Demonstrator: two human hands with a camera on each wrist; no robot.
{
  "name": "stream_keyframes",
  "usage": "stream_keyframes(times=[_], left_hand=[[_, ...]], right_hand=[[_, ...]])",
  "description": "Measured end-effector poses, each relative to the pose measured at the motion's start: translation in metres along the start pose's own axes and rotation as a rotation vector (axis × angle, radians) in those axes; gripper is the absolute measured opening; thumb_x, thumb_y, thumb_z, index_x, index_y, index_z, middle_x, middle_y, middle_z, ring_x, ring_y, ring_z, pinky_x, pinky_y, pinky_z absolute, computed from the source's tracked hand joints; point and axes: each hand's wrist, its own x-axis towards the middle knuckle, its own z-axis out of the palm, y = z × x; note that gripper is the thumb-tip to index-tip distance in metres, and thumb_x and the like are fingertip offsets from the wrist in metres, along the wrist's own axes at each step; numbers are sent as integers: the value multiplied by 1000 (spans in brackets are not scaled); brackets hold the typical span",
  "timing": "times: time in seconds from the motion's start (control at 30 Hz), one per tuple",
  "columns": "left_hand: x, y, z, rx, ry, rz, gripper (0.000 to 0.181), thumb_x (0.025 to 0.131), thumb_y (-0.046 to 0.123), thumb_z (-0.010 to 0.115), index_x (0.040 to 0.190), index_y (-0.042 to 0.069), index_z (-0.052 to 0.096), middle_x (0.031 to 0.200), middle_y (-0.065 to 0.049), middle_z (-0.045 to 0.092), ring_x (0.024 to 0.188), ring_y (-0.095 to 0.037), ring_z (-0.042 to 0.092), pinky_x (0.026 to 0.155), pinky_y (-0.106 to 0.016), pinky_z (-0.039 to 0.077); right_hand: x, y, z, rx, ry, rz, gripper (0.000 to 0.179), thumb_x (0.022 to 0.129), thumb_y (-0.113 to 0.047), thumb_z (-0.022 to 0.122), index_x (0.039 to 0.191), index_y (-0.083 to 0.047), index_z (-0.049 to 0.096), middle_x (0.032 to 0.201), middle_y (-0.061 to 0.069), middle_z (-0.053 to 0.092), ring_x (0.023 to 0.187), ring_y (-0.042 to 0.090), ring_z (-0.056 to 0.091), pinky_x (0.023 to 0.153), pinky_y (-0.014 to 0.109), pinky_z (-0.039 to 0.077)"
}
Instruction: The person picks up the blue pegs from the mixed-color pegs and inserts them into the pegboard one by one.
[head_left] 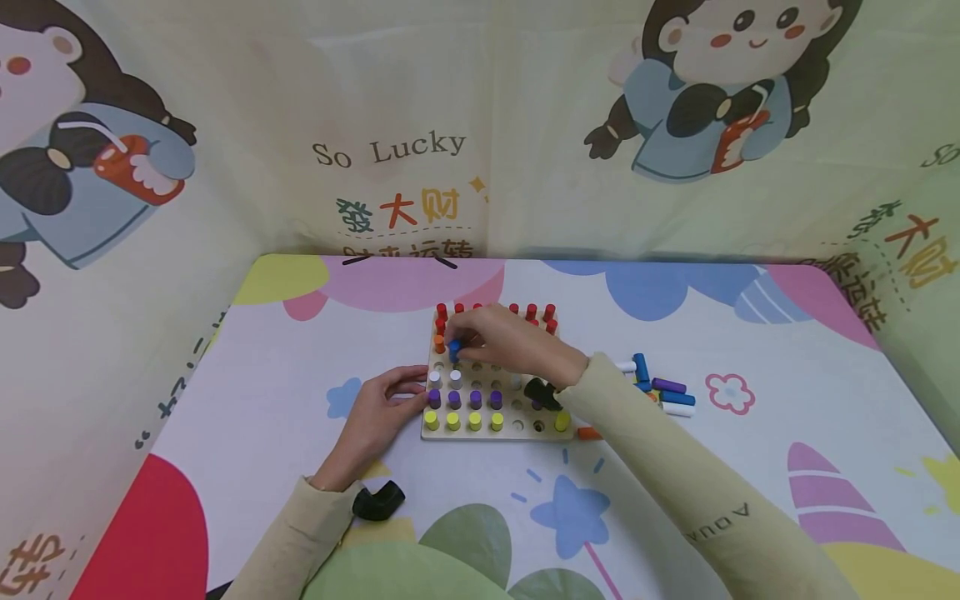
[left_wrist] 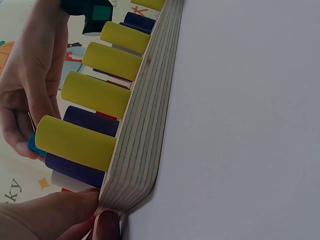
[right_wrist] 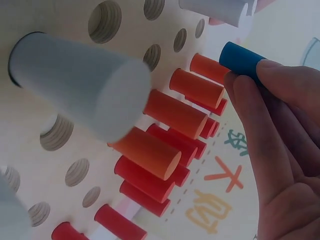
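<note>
A wooden pegboard [head_left: 480, 437] lies on the table, bearing rows of coloured pegs. Red pegs [head_left: 550, 312] stand at the back, with white pegs [head_left: 455, 378], purple pegs [head_left: 476, 398] and yellow pegs [head_left: 475, 421] nearer the front. My right hand [head_left: 510, 337] pinches a blue peg [right_wrist: 242, 60] between thumb and fingers, over the left side of the board near the orange pegs [right_wrist: 175, 115]. At the board's left edge, my left hand [head_left: 386, 417] grips a corner, thumb [left_wrist: 60, 210] on one side and a fingertip on the other.
Loose blue, white and purple pegs [head_left: 677, 398] lie in a pile right of the board, partly behind the right sleeve [head_left: 675, 467]. One orange peg [head_left: 590, 433] lies by the board's right front corner. A printed cloth [head_left: 525, 183] hangs behind the table.
</note>
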Motion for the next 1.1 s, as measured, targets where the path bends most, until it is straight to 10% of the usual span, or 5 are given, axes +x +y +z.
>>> stream_keyframes(times=[1.1], left_hand=[[0,-3,-2,-44,-14,29,42,93,17,70,134,9,60,121,-10,67,108,-20,64,88,-22,54]], right_hand=[[19,-6,16,-95,-62,24,16,92,-11,71,107,-9,68,98,-1,68,87,11,61,87,22,53]])
